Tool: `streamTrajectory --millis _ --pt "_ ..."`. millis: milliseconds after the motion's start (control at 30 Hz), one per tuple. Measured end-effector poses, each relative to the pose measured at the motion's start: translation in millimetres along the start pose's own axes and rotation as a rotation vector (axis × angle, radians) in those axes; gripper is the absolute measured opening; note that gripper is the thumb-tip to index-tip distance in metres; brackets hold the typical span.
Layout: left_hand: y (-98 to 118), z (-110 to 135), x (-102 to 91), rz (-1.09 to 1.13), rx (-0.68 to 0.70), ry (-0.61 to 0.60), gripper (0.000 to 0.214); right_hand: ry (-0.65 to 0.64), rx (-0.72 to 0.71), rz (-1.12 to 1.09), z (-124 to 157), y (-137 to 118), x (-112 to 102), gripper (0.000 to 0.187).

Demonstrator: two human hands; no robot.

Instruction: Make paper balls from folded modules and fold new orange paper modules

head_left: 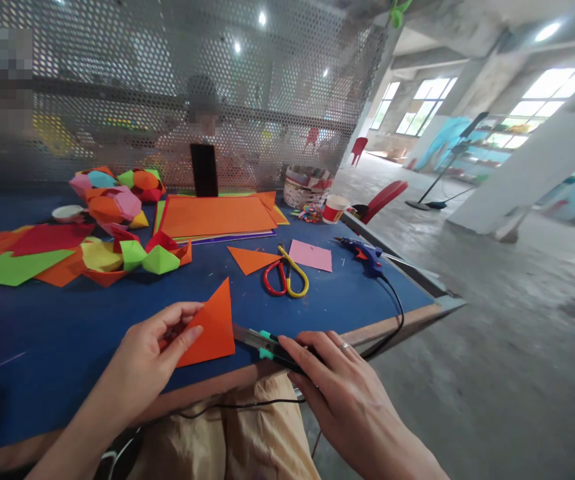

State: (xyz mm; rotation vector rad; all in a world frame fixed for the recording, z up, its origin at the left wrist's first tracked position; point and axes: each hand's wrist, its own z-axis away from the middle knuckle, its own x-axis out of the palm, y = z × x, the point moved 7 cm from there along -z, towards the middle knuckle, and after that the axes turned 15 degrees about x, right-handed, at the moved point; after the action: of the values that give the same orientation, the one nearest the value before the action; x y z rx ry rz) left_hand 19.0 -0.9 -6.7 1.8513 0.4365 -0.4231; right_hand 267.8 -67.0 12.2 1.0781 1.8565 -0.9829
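Observation:
My left hand (154,347) pinches the left edge of a folded orange paper triangle (212,327) near the front edge of the blue table (67,333). My right hand (340,387) is closed on a black utility knife with teal parts (262,343) that lies at the table's front edge, its tip by the triangle's lower right corner. A ring sits on one right finger.
Red-and-yellow scissors (284,277), a small orange triangle (252,259), a pink sheet (311,255), a blue glue gun (364,257) with a black cord, an orange paper stack (214,217), folded coloured paper pieces (112,257), a basket (304,187), a cup (334,209). A person sits behind the perforated screen.

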Motion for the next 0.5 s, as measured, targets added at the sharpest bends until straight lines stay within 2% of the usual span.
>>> streamTrajectory --millis 200,333,400,500 --pt "-0.1 -6.7 9.2 -0.040 0.023 -0.031 0.051 -0.011 -0.001 0.030 -2.4 3.7 -1.2 0.038" --pt "-5.9 -5.9 8.6 -0.158 0.091 -0.062 0.049 -0.046 -0.012 0.017 -1.3 3.3 -4.7 0.038" --pt "-6.2 -5.6 9.1 -0.245 0.173 -0.100 0.047 -0.055 -0.020 0.023 -1.1 3.0 -5.9 0.039" --pt "0.2 -4.9 8.7 -0.392 0.397 -0.157 0.043 -0.062 -0.031 0.048 -1.6 3.0 -5.8 0.041"
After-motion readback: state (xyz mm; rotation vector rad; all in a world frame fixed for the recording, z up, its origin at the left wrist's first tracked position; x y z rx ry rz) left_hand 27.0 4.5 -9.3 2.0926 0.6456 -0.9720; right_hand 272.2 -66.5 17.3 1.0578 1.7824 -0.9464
